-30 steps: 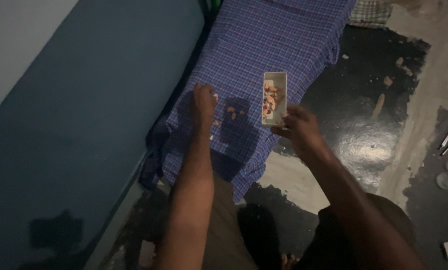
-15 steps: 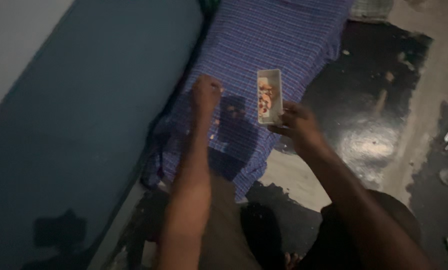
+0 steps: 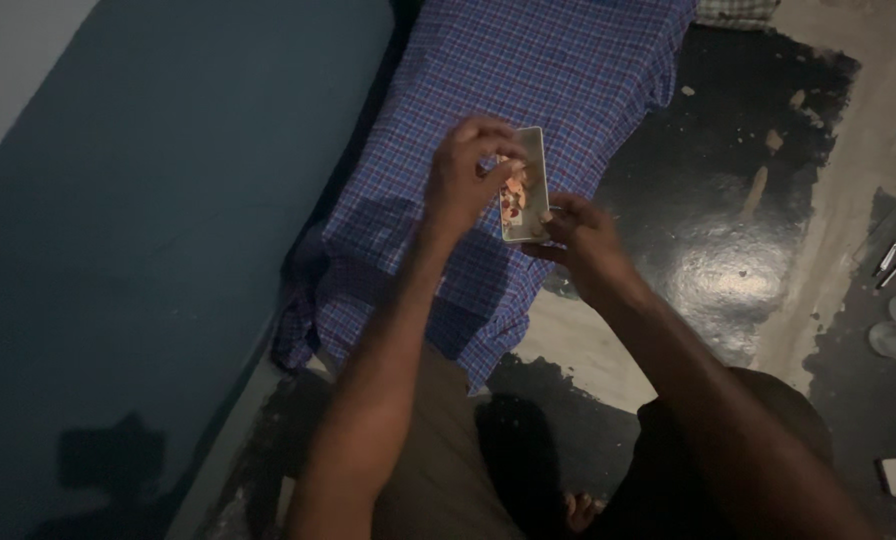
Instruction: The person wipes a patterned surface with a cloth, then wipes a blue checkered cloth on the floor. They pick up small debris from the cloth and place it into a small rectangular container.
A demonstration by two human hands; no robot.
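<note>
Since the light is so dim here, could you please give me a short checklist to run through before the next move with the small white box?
1. Right hand grips the near end of the small white rectangular box: ok.
2. Left hand is over the box, fingertips at its contents: ok.
3. Small orange and reddish pieces lie inside the box: ok.
4. Box is held above the blue checked cloth, so dropped pieces would land on fabric: ok.
5. Whether the left hand holds a piece: cannot tell.
6. Loose pieces left on the cloth: cannot tell, too dark.
</note>
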